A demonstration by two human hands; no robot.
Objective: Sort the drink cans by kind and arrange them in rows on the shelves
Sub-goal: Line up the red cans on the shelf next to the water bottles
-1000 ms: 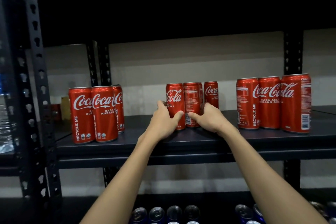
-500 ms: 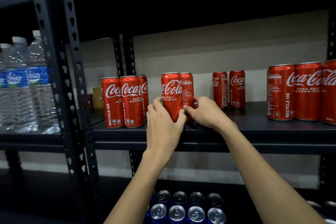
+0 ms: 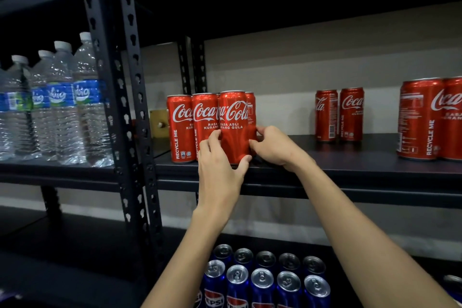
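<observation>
both hands (image 3: 220,170) round red can (image 3: 235,127)

Just 2 bare forearms coming in from the bottom of the shot, no sleeves showing anywhere. Nothing on the left hand (image 3: 220,170) or the right hand (image 3: 275,147) either: no gloves, rings, watch or bands visible.

Red cans (image 3: 235,127) with white script; blue cans (image 3: 262,290); black shelf (image 3: 350,157).
</observation>
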